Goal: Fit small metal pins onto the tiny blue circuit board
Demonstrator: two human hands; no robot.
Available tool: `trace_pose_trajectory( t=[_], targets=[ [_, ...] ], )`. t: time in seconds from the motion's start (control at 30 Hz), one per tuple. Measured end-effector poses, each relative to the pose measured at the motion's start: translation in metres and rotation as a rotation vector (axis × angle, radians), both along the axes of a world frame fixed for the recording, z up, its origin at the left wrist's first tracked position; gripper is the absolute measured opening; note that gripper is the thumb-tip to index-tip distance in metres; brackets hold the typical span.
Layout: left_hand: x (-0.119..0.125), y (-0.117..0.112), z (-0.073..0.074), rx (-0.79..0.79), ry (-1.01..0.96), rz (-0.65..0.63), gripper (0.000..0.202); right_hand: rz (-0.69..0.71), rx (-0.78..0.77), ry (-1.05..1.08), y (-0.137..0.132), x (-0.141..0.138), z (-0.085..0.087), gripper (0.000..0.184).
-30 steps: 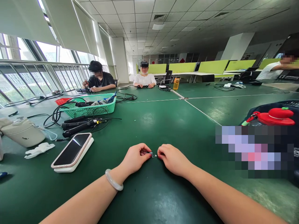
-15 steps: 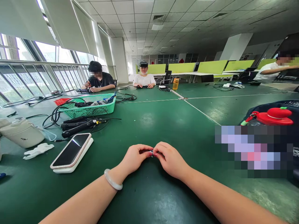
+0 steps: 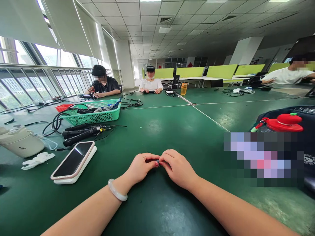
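A small dark, shiny object [image 3: 158, 163] sits between my fingertips, too small and too covered to name. My left hand [image 3: 140, 167] pinches it from the left, thumb and forefinger closed together. From the other side, the bent fingers of my right hand [image 3: 177, 167] close on it. Both hands meet just over the green table [image 3: 157, 134]. A pale bangle [image 3: 117, 190] circles my left wrist. Nearest to the left hand lies a phone [image 3: 73, 160] on top of a white flat item.
A green basket [image 3: 102, 114] holds cables and cloth, with black handles [image 3: 81, 135] before it. Left are a cream bottle [image 3: 21, 141] and a crumpled tissue [image 3: 38, 160]. Right is a dark bag [image 3: 305, 144] beside a red-capped bottle [image 3: 284, 123]. Several people sit around.
The whole view has shifted slightly. My fingers have moved a little around the small object, covering more of it. At far right, a seated person has leaned and moved an arm.
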State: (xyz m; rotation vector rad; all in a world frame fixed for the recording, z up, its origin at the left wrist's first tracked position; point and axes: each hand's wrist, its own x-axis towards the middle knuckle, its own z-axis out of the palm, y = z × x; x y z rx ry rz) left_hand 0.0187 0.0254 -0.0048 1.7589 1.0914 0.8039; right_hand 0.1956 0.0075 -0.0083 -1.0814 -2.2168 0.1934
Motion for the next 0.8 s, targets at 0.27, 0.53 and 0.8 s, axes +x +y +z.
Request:
trace_pose_trajectory(
  t=[0.27,0.53,0.8],
  targets=[
    [0.0004,-0.0015,0.002,-0.01,0.021,0.005,0.021,-0.019,-0.01,0.006,-0.0014,0.0001,-0.0005,0.011],
    [-0.0002,0.0015,-0.0054,-0.113,-0.061,0.045,0.029,-0.084,-0.134,0.081,0.0001,0.0032,0.0009,0.011],
    [0.0002,0.0046,-0.0062,-0.192,-0.166,0.14,0.03,-0.051,-0.166,-0.001,0.0016,0.0028,-0.0023,0.014]
  ],
)
